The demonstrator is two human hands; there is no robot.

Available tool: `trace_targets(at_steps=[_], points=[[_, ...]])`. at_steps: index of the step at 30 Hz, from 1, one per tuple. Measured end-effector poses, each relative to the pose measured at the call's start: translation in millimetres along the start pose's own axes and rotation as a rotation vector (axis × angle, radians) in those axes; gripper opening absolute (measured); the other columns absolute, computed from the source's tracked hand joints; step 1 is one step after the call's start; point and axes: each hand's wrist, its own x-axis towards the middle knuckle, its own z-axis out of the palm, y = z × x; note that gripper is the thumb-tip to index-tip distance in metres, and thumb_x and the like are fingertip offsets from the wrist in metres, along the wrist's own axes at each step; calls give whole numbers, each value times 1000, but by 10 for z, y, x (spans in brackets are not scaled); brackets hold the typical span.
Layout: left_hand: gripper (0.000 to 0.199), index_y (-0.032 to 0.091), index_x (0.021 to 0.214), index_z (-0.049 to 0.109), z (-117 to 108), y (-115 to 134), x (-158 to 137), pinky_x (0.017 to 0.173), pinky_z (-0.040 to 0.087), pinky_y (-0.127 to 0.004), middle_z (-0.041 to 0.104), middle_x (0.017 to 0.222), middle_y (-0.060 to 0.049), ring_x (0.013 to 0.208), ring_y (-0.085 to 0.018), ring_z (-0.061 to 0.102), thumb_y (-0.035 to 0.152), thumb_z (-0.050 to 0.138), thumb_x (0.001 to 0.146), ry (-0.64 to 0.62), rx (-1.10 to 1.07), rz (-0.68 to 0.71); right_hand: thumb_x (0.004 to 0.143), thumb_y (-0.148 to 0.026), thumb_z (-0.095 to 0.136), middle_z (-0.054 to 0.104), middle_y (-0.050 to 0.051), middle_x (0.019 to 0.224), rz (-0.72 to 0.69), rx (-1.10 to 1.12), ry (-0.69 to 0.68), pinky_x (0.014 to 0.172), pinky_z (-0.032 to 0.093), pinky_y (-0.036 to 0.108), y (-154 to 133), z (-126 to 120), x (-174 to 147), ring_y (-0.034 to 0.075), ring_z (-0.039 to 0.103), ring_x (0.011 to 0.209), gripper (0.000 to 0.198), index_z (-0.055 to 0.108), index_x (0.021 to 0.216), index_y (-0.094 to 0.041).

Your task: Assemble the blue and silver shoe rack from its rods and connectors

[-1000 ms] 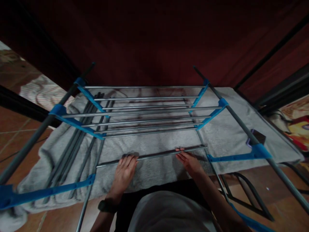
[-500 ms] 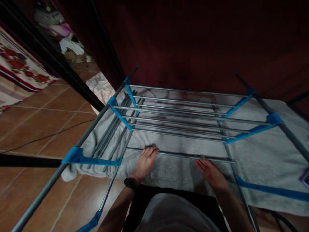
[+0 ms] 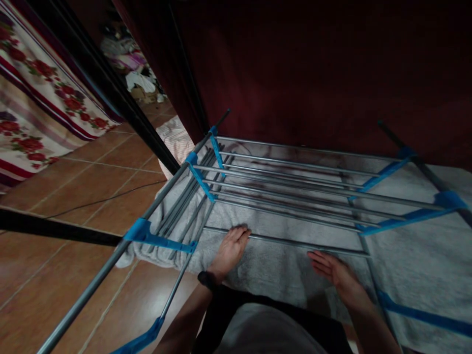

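A clothes drying rack [image 3: 236, 173] of grey metal tubes and blue plastic brackets stands around me over a grey blanket. My left hand [image 3: 232, 246], with a dark band at the wrist, has its fingers bent over a low metal crossbar [image 3: 291, 242] in front of me. Just below the right part of that bar, my right hand [image 3: 334, 273] is apart from it, fingers stretched out and holding nothing. A blue bracket [image 3: 162, 240] joins the tubes on the left, and another blue bracket [image 3: 424, 314] sits at lower right.
Several loose grey tubes [image 3: 180, 204] lie on the blanket [image 3: 273, 275] at left. A dark red panel [image 3: 313, 73] rises behind the rack. Brown floor tiles [image 3: 73, 280], a thin cable [image 3: 106, 198] and a flowered cloth [image 3: 47, 98] are on the left, with piled clothes [image 3: 136, 64] farther back.
My right hand has come off the crossbar and moved slightly down. My left hand stays on the bar. The whole view has shifted, so the rack appears farther right.
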Motion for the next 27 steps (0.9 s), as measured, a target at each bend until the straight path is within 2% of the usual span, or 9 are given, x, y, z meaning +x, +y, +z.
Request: trace_targets(at_steps=[9,14,17,19,23,27], points=[[41,23,135,58,-1,-35,-30,110,46,-41,63,132,-9,125,-21,58,14,47,97,9,36,12,65,-60,79,77,17,109,-58,3,-27,98,51,57,57,66,-84,35,73,100,52,74,101,-23],[41,25,136,57,-151,28,0,106,47,-42,63,131,-8,119,-22,60,16,46,98,37,91,29,66,-55,79,78,14,102,-84,-11,-25,88,56,50,80,79,-75,31,74,90,43,73,95,-24],[34,24,130,60,-410,64,57,99,51,-41,66,123,-8,109,-22,63,21,46,99,131,106,-4,67,-55,79,78,12,97,-116,-22,-18,79,58,45,93,104,-57,28,74,82,42,73,95,-24],[33,24,129,60,-654,91,139,95,52,-41,66,120,-8,106,-22,62,21,46,100,240,97,-49,63,-54,80,78,11,91,-121,-33,-1,71,58,41,86,138,-33,26,74,75,43,72,92,-23],[32,24,129,59,-1222,199,458,96,53,-41,63,122,-8,113,-23,61,22,48,99,506,27,-91,55,-50,79,76,7,75,-105,-74,63,56,54,35,70,219,33,23,69,59,41,69,84,-23],[25,19,118,67,-1815,308,921,98,49,-39,65,113,-9,109,-21,62,23,54,97,818,30,-182,58,-48,73,75,5,71,-134,-96,83,51,51,31,108,251,79,21,67,55,38,66,85,-22]])
